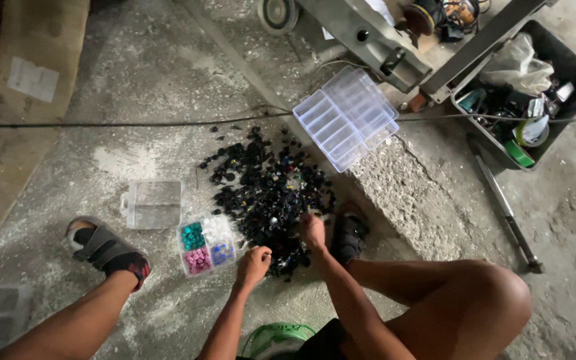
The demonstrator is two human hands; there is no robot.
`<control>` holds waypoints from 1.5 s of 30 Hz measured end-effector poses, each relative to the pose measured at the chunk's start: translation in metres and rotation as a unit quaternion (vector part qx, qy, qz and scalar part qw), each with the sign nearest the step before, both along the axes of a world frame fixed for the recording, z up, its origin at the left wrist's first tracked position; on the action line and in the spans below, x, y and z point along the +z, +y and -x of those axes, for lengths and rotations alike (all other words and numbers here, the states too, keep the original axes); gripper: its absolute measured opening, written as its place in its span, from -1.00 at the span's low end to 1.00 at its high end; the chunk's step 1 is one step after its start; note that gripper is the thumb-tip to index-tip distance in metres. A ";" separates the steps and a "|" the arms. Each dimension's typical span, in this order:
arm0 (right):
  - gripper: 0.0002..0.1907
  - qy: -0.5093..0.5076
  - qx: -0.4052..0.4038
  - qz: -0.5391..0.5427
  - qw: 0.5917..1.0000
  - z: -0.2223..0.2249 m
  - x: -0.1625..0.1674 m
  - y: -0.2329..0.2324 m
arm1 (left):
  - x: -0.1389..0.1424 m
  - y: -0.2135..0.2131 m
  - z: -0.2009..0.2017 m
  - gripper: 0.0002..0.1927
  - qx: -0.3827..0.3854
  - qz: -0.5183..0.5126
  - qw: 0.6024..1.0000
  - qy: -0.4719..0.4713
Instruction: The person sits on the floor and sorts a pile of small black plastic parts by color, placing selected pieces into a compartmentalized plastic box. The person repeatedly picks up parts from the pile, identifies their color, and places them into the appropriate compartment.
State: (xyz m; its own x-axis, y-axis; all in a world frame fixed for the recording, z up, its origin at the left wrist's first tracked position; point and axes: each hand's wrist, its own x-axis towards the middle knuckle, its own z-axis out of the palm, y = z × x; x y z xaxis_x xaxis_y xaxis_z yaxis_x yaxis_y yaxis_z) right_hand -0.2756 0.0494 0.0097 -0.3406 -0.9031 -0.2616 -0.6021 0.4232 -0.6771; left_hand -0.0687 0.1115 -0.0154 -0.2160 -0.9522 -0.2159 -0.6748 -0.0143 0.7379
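Sorting on a dusty floor

I squat on rough concrete floor [155,73]. My left hand [253,263] curls loosely beside the small sorting box [207,244]; my right hand [312,231] pinches into the black pile of small parts [268,190]

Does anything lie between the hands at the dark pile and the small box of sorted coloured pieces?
Nothing visible does. The left hand and right hand are at the pile of small dark parts; the compartment box sits just beside the left hand on bare floor.

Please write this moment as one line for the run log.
left hand: closed at edge of black parts pile | right hand: picking in pile | small sorted box: beside left hand
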 end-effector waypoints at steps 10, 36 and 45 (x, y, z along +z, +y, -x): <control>-0.81 0.032 0.017 0.132 0.991 0.058 0.008 -0.058 | -0.021 0.002 -0.011 -0.85 -0.011 0.005 1.000 -0.003; -0.86 0.315 0.166 0.011 0.934 0.062 0.021 -0.088 | -0.066 -0.047 0.015 -0.80 -0.030 0.086 0.996 0.013; -0.89 0.274 0.340 0.053 0.898 0.057 0.005 -0.080 | -0.013 -0.047 0.013 -0.72 0.060 0.052 0.984 0.158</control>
State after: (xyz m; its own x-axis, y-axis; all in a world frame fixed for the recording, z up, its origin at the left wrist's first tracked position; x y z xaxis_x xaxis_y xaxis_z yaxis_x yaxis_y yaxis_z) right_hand -0.3325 -0.0308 0.0149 0.2481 -0.9607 -0.1243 -0.9521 -0.2181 -0.2145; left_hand -0.0815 0.0646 -0.0284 -0.1407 -0.9885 -0.0560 -0.4093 0.0066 0.9124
